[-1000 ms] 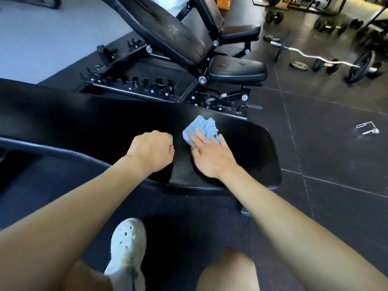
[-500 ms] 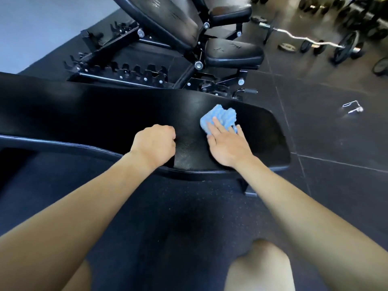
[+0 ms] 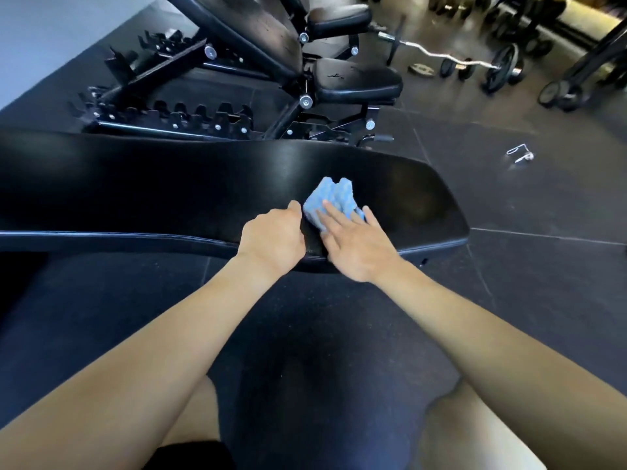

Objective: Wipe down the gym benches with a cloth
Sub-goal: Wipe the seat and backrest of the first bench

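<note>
A long black padded bench (image 3: 169,195) runs across the view from the left edge to a rounded right end. A crumpled blue cloth (image 3: 330,198) lies on its top near that end. My right hand (image 3: 353,242) presses flat on the cloth's near part with straight, spread fingers. My left hand (image 3: 271,239) rests on the bench's near edge beside the cloth, fingers curled, holding nothing; its thumb tip nearly touches the cloth.
Behind stands a black adjustable bench (image 3: 353,79) with an inclined backrest and a notched steel frame (image 3: 169,120). A curl bar with plates (image 3: 451,59) and dumbbells (image 3: 464,5) lie on the dark rubber floor at the back right. A small metal clip (image 3: 519,154) lies right of the bench.
My right hand and the cloth slid right along the bench top, then came back left. The two hands now sit closer together. My foot has left the view.
</note>
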`<state>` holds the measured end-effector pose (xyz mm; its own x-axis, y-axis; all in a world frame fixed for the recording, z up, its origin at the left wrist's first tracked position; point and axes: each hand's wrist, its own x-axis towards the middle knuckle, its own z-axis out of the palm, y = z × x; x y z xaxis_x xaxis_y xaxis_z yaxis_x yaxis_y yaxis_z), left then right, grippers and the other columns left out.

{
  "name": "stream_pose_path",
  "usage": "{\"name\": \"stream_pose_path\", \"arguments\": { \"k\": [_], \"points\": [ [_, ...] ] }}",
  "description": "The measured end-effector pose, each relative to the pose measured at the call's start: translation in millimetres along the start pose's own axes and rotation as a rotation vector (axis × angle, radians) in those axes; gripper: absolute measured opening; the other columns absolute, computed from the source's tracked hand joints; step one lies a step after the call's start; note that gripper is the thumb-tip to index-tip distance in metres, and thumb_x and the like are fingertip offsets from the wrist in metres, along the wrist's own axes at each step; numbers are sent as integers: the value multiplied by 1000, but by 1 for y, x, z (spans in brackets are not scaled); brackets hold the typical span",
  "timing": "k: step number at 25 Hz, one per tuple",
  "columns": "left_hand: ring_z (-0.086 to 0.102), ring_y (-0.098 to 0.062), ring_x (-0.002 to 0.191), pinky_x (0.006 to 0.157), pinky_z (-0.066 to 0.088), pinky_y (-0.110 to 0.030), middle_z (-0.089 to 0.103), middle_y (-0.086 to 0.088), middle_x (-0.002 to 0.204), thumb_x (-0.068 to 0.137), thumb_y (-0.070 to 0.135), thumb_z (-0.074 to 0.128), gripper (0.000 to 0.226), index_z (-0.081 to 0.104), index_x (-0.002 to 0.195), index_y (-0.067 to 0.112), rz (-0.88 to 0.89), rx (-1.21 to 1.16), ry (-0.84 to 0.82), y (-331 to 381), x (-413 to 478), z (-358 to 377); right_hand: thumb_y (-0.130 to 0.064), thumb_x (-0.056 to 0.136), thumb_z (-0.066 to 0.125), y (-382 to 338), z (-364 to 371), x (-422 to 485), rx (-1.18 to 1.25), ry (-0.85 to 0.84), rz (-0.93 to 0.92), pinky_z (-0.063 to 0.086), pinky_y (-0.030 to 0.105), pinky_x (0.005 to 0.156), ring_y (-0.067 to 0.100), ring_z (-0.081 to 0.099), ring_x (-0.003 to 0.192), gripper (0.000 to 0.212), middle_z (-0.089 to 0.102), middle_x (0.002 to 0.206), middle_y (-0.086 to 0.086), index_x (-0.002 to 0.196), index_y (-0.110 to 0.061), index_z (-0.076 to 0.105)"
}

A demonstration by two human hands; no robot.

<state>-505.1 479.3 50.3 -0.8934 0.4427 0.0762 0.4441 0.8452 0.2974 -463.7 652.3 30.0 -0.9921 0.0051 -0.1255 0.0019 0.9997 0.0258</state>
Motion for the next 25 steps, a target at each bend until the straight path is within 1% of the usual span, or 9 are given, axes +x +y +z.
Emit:
{"name": "stream_pose_path", "arguments": {
  "k": [3,6,9,12,15,17,19,21,25],
  "points": [
    [62,-32,76,67,49,-37,65,-4,88,95,18,50,17,54,112,17,47,-29,-4,-11,-3,1,-38,107,20,29,5,5,25,6,277,7,55,124,35,25,150,56,2,171,-6,162,-28,12],
    [63,-33,77,71,54,-39,67,-5,88,95,15,49,16,59,108,16,87,-50,-17,-21,-6,1,-39,107,13,-11,10,7,113,103,460,10,55,123,38,26,149,56,8,171,0,161,-24,15],
    [62,-31,75,63,46,-36,64,-4,85,96,18,51,12,63,97,16,121,-28,-38,-21,-4,-2,-42,103,5,-67,16,-11,105,102,323,7,53,124,39,29,147,62,10,171,1,162,-25,13],
    [62,-30,77,64,44,-34,63,-3,85,93,15,52,12,63,91,16,132,-11,-66,-23,-5,-7,-43,96,-3,-63,14,-33,36,120,164,7,52,125,31,37,142,71,18,169,-4,161,-27,20],
    [59,-30,71,64,49,-36,64,-5,86,89,5,49,17,63,90,15,133,-23,-65,-27,-9,-4,-42,97,-1,-27,15,-29,48,123,316,5,51,125,31,38,142,70,19,168,-8,161,-27,24],
    [57,-30,70,60,43,-34,61,-2,87,92,5,47,20,65,91,16,173,-48,-30,-33,-15,0,-38,103,5,-30,20,-18,124,176,479,6,51,125,32,37,143,62,19,169,-5,161,-26,24],
    [62,-31,79,65,42,-33,65,4,99,100,15,45,24,66,110,22,193,-125,44,-42,-23,0,-40,98,0,-57,24,-11,114,222,508,9,52,125,36,37,143,70,22,168,1,160,-21,26],
    [63,-27,80,69,46,-35,67,6,101,101,22,44,24,59,119,25,112,-206,139,-57,-33,-4,-42,95,-1,-88,25,-7,92,237,414,11,52,124,38,38,142,75,26,167,6,160,-17,28],
    [59,-25,67,65,49,-37,62,4,74,94,27,47,6,47,96,22,-115,-218,202,-91,-53,-16,-40,98,13,-134,22,11,45,302,306,18,53,122,42,48,129,69,37,160,16,153,-9,38]
  ]
}}
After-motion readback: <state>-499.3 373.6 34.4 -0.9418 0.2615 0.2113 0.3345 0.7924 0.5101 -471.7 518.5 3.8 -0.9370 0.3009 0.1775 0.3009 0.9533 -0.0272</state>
